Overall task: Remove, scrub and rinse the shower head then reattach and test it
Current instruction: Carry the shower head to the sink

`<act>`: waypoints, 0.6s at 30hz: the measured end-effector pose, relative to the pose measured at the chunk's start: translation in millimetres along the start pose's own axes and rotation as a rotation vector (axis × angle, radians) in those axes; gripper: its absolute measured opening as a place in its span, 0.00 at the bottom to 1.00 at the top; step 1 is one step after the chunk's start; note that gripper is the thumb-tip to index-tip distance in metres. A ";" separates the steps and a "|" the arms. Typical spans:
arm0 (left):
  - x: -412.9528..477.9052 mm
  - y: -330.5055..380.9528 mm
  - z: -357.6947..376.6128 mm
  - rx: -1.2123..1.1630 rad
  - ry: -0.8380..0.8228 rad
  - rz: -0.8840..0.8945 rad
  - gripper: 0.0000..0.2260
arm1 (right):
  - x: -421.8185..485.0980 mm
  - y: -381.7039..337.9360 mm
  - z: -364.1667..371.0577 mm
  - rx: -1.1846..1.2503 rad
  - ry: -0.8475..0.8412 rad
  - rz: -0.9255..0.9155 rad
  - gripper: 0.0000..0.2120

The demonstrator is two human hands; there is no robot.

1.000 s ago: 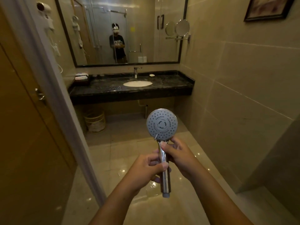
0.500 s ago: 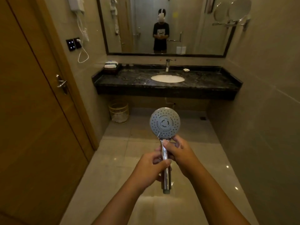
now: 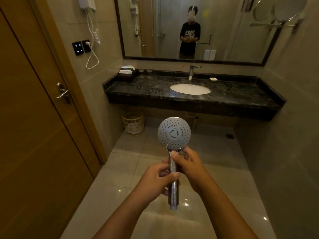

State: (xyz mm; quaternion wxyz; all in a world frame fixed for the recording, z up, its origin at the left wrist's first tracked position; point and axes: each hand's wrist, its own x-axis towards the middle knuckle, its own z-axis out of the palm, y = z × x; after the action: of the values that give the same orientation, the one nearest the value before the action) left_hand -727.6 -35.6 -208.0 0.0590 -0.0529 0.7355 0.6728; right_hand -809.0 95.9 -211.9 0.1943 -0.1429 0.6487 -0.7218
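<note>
Chrome-handled shower head with a round grey spray face (image 3: 174,133) is off its hose, upright in front of you, well short of the black marble worktop (image 3: 146,91). Your left hand (image 3: 155,181) and right hand (image 3: 189,165) both have fingers curled round the handle. It's probably light but slick, so keep your grip there. The woven wicker bin (image 3: 133,120) holds something pale.

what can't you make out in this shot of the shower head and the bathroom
All from the head view:
- Mid-handle of the shower head: covered by the left hand and right hand.
- Whether its spray face is dirty: too small and dim.
- Items on the counter tray: too small.
- Round mirror: cut off by the top edge.
</note>
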 end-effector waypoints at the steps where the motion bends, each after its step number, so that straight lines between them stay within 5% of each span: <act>1: 12.0 -1.4 -9.3 -0.010 0.005 0.007 0.07 | 16.2 1.9 2.4 0.009 -0.005 0.009 0.13; 18: 291.8 12.7 -252.5 -0.153 -0.103 -0.010 0.09 | 365.8 -5.6 76.0 0.079 0.018 0.054 0.12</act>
State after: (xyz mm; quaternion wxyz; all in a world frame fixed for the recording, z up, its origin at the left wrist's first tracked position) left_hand -1021.7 -285.4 -219.5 0.0960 -0.0260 0.6775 0.7287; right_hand -1097.9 -141.1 -214.1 0.2135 -0.1111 0.6250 -0.7426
